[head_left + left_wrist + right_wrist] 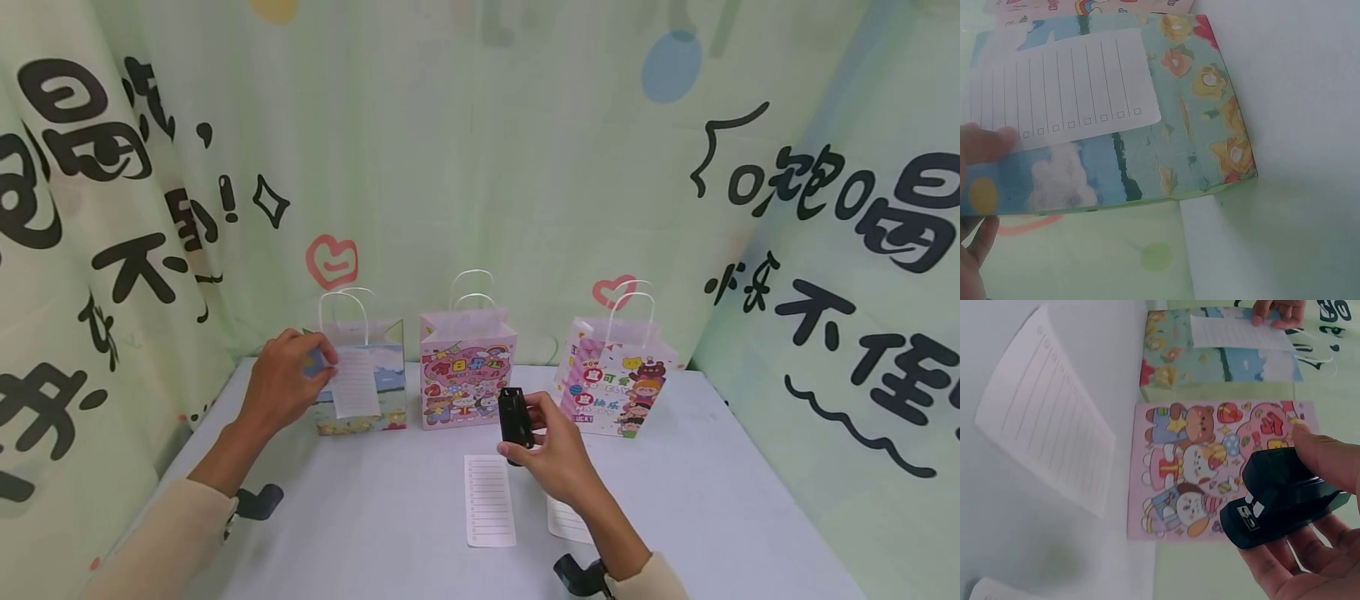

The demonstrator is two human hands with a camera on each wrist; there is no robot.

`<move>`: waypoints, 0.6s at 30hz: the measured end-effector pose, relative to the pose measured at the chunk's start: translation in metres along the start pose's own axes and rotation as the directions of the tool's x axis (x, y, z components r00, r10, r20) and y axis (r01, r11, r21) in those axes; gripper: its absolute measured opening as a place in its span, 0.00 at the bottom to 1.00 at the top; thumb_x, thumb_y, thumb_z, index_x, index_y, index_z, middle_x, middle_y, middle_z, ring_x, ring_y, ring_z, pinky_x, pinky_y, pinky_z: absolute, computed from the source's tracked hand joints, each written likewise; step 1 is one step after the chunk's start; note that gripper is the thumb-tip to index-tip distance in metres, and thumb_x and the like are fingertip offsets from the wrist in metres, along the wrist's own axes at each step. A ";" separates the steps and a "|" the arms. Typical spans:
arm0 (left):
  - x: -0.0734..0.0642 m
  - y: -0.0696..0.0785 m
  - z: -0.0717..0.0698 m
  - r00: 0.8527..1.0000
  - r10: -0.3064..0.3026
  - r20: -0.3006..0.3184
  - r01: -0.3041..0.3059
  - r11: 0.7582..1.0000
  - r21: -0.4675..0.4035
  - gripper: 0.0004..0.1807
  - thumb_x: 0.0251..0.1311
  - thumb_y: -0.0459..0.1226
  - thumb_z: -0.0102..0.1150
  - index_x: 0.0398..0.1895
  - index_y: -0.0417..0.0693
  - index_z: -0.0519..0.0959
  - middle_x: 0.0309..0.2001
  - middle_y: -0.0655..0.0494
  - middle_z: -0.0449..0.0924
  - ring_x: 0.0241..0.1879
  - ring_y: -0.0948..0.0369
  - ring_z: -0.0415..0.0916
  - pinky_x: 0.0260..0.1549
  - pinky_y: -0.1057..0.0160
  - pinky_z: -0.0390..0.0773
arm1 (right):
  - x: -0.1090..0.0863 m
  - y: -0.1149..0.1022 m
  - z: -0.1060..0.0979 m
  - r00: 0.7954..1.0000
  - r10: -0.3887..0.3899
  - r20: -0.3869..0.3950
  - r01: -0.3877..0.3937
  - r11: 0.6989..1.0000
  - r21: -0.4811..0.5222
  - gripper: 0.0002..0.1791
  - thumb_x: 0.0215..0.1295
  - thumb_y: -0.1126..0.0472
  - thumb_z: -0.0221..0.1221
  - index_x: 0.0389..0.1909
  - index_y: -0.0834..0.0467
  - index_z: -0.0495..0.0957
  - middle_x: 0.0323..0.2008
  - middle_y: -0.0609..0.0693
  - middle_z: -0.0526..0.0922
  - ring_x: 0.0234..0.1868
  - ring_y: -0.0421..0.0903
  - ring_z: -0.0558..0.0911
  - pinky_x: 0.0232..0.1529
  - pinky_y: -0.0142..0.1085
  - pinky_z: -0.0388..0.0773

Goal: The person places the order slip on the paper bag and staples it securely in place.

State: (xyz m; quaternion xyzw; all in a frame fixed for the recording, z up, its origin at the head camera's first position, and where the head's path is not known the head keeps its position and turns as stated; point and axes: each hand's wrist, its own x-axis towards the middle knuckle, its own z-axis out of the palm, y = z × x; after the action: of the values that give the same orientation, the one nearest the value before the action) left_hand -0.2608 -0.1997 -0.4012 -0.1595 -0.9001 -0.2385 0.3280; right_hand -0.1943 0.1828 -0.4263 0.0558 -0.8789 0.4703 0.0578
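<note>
While your left hand point(288, 379) pinched a lined checklist sheet point(355, 383) against the face of the flower-print blue gift bag point(392, 383), your right hand point(558, 458) gripped a black mini stapler point(515, 425), well apart from that sheet.

Positions, clocked from the head view's centre:
- Left hand, held sheet, blue bag: eight o'clock.
- Stapler: between five and six.
- Pink cartoon-print gift bag point(467, 375): six, upright.
- Loose checklist sheets on the table point(412, 517): one point(490, 508) at six, another point(566, 521), partly hidden, at five.

Hazards, as judged:
- Slippage: your thumb pressed near one edge only; a loosened pinch could have let the sheet swing crooked or fall.
- Tipping: the bag looked light; a one-sided shove from the stapler could have toppled it towards twelve.
- Pinched skin: stapling close beside your thumb could have caught it.
- Collision: a low sweep towards eight could have clipped the pink bag.
- Misfire: you could not tell whether staples were loaded.
</note>
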 end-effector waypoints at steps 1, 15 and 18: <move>0.000 0.000 0.000 1.000 -0.001 0.000 0.001 1.000 -0.001 0.16 0.48 0.27 0.82 0.35 0.46 0.83 0.35 0.45 0.85 0.40 0.48 0.75 0.41 0.47 0.76 | 0.001 -0.002 0.002 1.000 -0.010 0.002 0.010 1.000 0.003 0.34 0.58 0.63 0.78 0.63 0.53 0.72 0.53 0.54 0.85 0.56 0.51 0.83 0.62 0.54 0.83; 0.000 -0.001 0.000 1.000 0.002 0.002 -0.002 1.000 0.006 0.16 0.48 0.27 0.83 0.34 0.46 0.83 0.35 0.46 0.85 0.39 0.49 0.75 0.42 0.47 0.76 | 0.015 -0.034 0.024 0.992 -0.111 0.062 0.107 0.992 0.071 0.37 0.59 0.61 0.78 0.65 0.53 0.68 0.56 0.54 0.84 0.57 0.52 0.82 0.62 0.53 0.83; 0.000 -0.001 0.000 1.000 0.001 0.003 -0.001 1.000 0.000 0.16 0.48 0.27 0.83 0.34 0.46 0.83 0.35 0.46 0.85 0.39 0.49 0.75 0.41 0.48 0.76 | 0.017 -0.040 0.028 0.988 -0.133 0.076 0.127 0.988 0.085 0.38 0.60 0.61 0.78 0.67 0.53 0.67 0.57 0.54 0.83 0.58 0.52 0.81 0.62 0.52 0.83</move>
State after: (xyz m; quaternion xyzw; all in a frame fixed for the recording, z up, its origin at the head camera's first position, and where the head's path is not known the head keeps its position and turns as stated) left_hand -0.2615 -0.2001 -0.4013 -0.1604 -0.9005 -0.2379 0.3267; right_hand -0.2059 0.1370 -0.4067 0.1346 -0.8554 0.4976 0.0501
